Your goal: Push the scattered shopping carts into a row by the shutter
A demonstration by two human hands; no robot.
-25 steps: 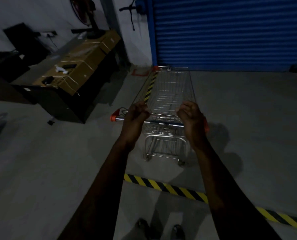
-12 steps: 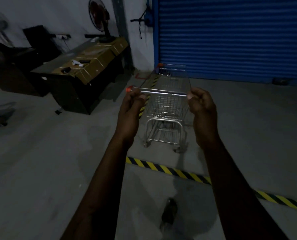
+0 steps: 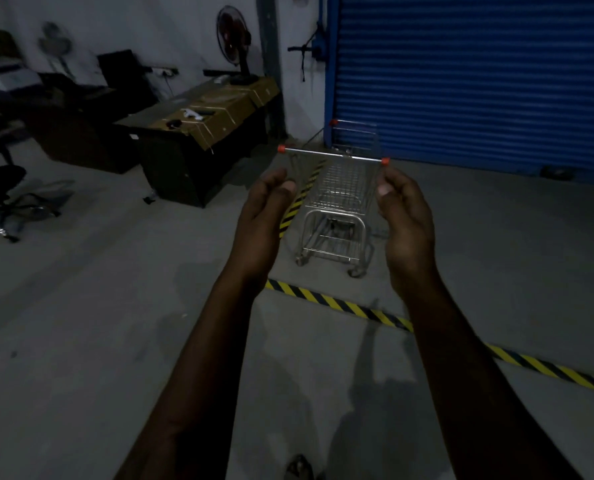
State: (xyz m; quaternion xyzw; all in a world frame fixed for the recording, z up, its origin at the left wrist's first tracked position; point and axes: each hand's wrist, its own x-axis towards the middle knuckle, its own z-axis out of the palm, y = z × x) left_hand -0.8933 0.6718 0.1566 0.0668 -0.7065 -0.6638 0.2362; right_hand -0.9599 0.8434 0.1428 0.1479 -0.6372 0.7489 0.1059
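A silver wire shopping cart (image 3: pixel 337 192) with orange handle caps stands on the concrete floor, its nose near the lower left corner of the blue roller shutter (image 3: pixel 479 81). Its handle bar (image 3: pixel 333 155) runs across just above my fingertips. My left hand (image 3: pixel 264 216) and my right hand (image 3: pixel 404 216) hang in the air below and behind the bar, fingers loosely curled and apart, palms facing each other. Neither hand touches the cart.
A desk covered in cardboard (image 3: pixel 212 133) stands left of the cart, with a fan (image 3: pixel 233 39) on it. An office chair (image 3: pixel 4 195) sits at the far left. Yellow-black hazard tape (image 3: pixel 357 310) crosses the floor behind the cart. My foot (image 3: pixel 300 467) shows at the bottom edge.
Both hands have come off the handle bar and dropped below it. The cart has rolled ahead toward the shutter and now stands free.
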